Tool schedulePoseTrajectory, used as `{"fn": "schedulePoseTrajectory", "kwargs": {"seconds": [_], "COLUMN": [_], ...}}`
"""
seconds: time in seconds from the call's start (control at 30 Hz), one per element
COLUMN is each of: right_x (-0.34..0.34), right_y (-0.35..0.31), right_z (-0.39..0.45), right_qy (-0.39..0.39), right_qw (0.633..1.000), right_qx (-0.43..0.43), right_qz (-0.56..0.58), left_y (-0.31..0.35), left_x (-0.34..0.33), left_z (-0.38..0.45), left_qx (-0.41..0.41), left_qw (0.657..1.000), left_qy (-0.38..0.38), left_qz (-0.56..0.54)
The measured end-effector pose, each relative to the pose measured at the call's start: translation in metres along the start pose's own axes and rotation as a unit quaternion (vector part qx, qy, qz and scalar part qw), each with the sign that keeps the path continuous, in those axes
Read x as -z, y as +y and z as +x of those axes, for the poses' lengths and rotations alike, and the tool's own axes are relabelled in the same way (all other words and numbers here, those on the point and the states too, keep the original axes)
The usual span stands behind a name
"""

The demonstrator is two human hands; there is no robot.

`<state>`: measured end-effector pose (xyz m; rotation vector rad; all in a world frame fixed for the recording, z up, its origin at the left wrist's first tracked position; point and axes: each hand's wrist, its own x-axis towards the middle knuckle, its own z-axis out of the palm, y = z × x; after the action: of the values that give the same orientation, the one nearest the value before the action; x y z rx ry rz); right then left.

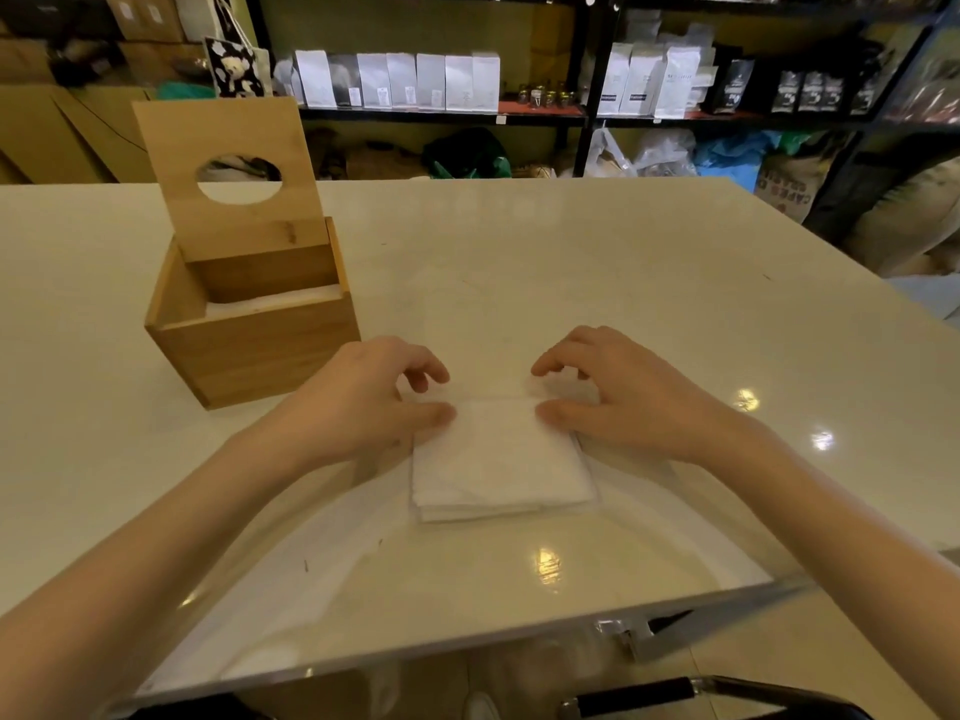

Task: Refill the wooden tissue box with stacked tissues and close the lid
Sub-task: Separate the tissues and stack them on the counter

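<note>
Resting on the near middle of the white table (597, 262), a stack of tissues (498, 465) lies flat between two bare hands. The left hand (363, 402) touches its left edge, fingers curled and slightly apart, thumb against the top sheet. The right hand (618, 397) mirrors it on the right edge, holding nothing. Far left stands the wooden tissue box (249, 324), its lid (234, 179) upright, tissues inside.
</note>
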<state>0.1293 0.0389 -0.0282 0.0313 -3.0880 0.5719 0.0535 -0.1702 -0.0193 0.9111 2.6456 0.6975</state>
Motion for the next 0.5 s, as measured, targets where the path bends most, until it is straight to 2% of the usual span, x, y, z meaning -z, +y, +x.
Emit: {"fn": "schedulePoseTrajectory", "kwargs": {"seconds": [0.23, 0.33, 0.5], "right_x": [-0.009, -0.014, -0.02], "right_y": [0.007, 0.008, 0.005], "right_z": [-0.004, -0.009, -0.014], "right_qy": [-0.024, -0.007, 0.02], "right_qw": [0.993, 0.99, 0.989], "right_qx": [0.082, 0.085, 0.108], "right_qz": [-0.08, -0.111, -0.098], "left_y": [-0.008, -0.01, -0.008], "left_x": [-0.005, -0.012, -0.019], "left_z": [0.001, -0.001, -0.007], "left_qx": [-0.091, -0.112, -0.152], "left_qw": [0.987, 0.982, 0.975], "left_qy": [-0.05, -0.019, 0.047], "left_qz": [0.122, 0.15, 0.157]}}
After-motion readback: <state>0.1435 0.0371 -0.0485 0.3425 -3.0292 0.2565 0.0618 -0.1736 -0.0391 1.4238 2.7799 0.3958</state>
